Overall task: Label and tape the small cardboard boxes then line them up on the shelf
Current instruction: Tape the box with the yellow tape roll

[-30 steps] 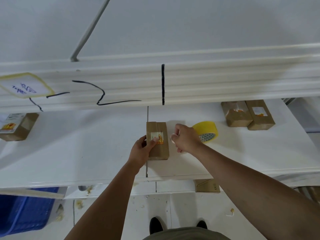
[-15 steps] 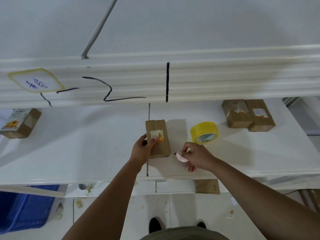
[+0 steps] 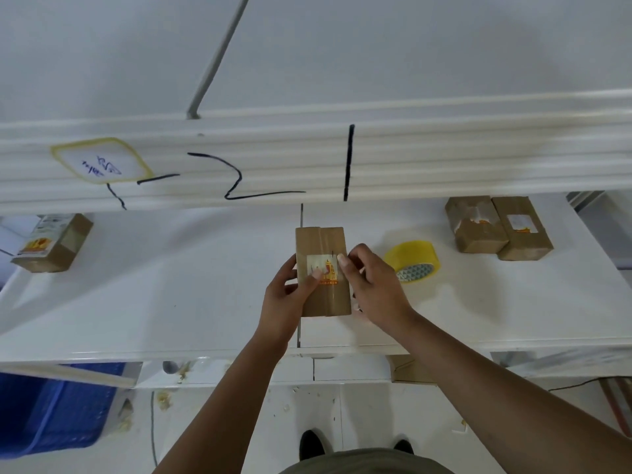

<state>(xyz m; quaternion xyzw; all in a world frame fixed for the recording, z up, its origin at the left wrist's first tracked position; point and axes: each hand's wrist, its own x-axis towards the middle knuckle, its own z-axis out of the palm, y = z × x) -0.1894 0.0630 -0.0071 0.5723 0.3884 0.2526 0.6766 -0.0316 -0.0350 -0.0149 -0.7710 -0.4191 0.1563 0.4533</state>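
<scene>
Left hand (image 3: 285,295) clamped on the near-left side of the small cardboard box (image 3: 323,271), thumb pressing the label (image 3: 324,268). Right hand (image 3: 371,287) loosely curled against the box's right edge, fingertips pinching at the label's upper-right corner; anything held between them too small to tell. Box flat on the white shelf (image 3: 171,285), centre front. Labelling step, by the look. Yellow tape roll (image 3: 412,261) just beside, right — probably needed next. Two labelled boxes (image 3: 497,227) far right, another box (image 3: 51,244) far left.
</scene>
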